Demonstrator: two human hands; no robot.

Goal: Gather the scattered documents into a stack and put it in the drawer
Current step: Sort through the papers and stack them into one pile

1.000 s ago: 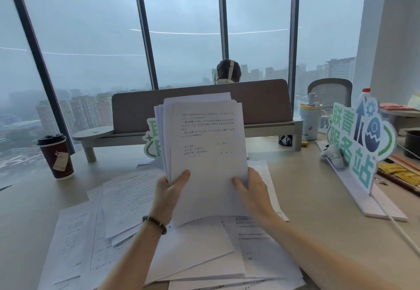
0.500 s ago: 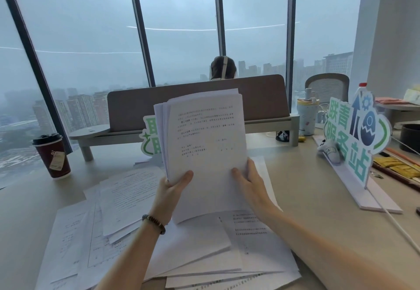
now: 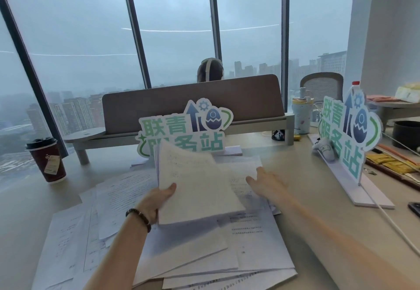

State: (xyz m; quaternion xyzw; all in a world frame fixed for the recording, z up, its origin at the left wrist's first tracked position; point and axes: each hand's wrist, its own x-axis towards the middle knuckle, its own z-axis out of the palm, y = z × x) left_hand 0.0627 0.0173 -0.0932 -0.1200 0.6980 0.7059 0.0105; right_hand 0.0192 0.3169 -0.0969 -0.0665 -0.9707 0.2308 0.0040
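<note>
Now the right hand [image 3: 264,182] has let go of the stack [image 3: 195,185] and reaches, fingers straight, toward loose sheets [image 3: 245,242] on the desk [image 3: 302,176]; the left hand [image 3: 159,199] alone grips the stack, which has tipped from upright to nearly flat. So gathering resumes; no drawer shows. Two signs [image 3: 184,128], one cup [image 3: 46,160]; the sheets overlap too much to count.

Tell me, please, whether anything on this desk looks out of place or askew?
Yes: loose papers lie fanned across the desk at differing angles, overlapping, not squared up. The left hand grips a tilted stack above them; the right hand reaches open toward another sheet. The cup stands upright, nothing spilled.
</note>
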